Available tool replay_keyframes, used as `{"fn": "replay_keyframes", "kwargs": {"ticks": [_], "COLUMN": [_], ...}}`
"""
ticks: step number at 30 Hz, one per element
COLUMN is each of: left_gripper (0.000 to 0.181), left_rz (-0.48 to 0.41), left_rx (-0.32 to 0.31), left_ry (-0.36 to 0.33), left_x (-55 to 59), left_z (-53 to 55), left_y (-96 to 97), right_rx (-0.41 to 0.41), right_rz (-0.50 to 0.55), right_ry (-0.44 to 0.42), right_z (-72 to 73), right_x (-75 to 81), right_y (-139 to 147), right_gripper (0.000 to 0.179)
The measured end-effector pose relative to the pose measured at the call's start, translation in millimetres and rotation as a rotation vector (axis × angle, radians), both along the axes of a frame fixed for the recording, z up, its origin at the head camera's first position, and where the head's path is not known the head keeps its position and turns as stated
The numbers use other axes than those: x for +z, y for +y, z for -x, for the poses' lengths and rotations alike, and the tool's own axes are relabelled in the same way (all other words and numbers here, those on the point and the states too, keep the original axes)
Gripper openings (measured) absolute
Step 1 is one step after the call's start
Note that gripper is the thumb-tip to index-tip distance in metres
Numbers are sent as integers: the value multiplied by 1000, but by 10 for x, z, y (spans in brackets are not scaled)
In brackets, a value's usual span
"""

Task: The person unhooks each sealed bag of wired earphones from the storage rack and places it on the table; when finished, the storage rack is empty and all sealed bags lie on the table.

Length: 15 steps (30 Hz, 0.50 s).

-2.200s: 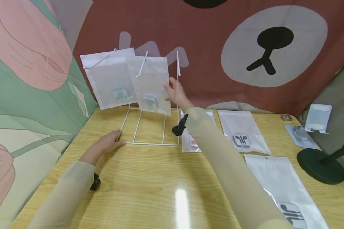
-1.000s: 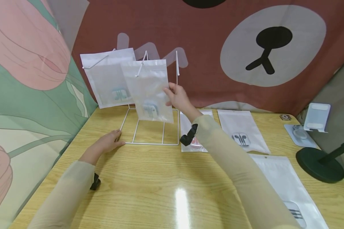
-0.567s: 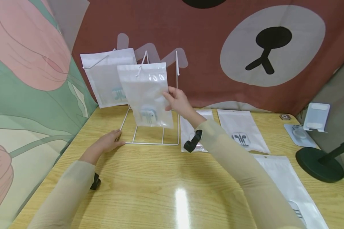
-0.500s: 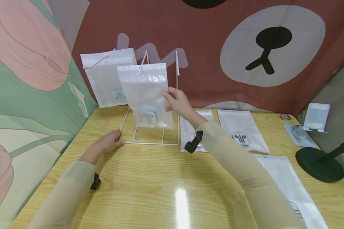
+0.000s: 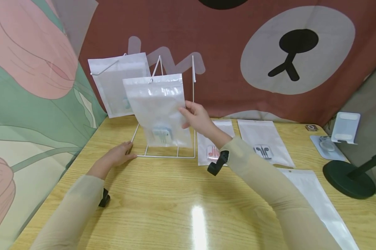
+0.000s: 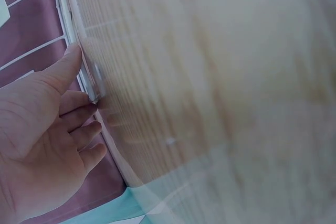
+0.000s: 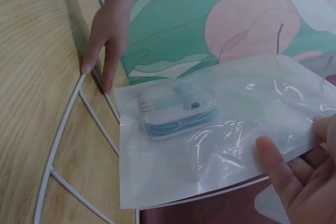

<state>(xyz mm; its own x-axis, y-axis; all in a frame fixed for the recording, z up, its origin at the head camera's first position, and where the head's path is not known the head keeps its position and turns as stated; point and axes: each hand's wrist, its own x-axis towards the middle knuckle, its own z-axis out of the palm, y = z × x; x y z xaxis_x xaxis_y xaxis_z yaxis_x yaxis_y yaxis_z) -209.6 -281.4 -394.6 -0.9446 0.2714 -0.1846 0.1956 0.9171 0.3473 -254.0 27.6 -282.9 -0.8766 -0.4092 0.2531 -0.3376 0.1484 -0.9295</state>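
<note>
In the head view my right hand (image 5: 198, 118) pinches the right edge of a white zip bag (image 5: 158, 104) between thumb and fingers. Blue wired earphones (image 7: 178, 111) in a clear case show through the bag in the right wrist view. The bag's top hole sits at the front tip of the rack's middle hook (image 5: 155, 68); whether it is still round the hook I cannot tell. My left hand (image 5: 114, 156) grips the front left corner of the white wire rack (image 5: 166, 157), thumb on the wire in the left wrist view. Another bag (image 5: 113, 86) hangs from the left hook.
Right of the rack lie a bag with red earphones (image 5: 213, 152), a bag with black earphones (image 5: 260, 139) and a larger white bag (image 5: 316, 198). A phone stand (image 5: 345, 126) and a dark green round base (image 5: 347, 180) stand at the right. The right hook (image 5: 194, 71) holds nothing.
My right hand has drawn the middle bag forward and down along its hook, from near the back to the tip. The left hand has stayed on the rack corner.
</note>
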Motion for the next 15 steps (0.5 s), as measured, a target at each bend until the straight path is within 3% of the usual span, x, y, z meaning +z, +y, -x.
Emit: {"fn": "replay_keyframes", "kwargs": {"ticks": [15], "left_gripper": [66], "left_rz": [0], "left_rx": [-15], "left_ry": [25], "left_x": [4], "left_z": [7], "left_y": [9], "right_rx": [87], "right_rz": [36], "right_ry": [60], "right_z": [-199], "right_x": [18], "right_y": [56], "right_gripper": [18]}}
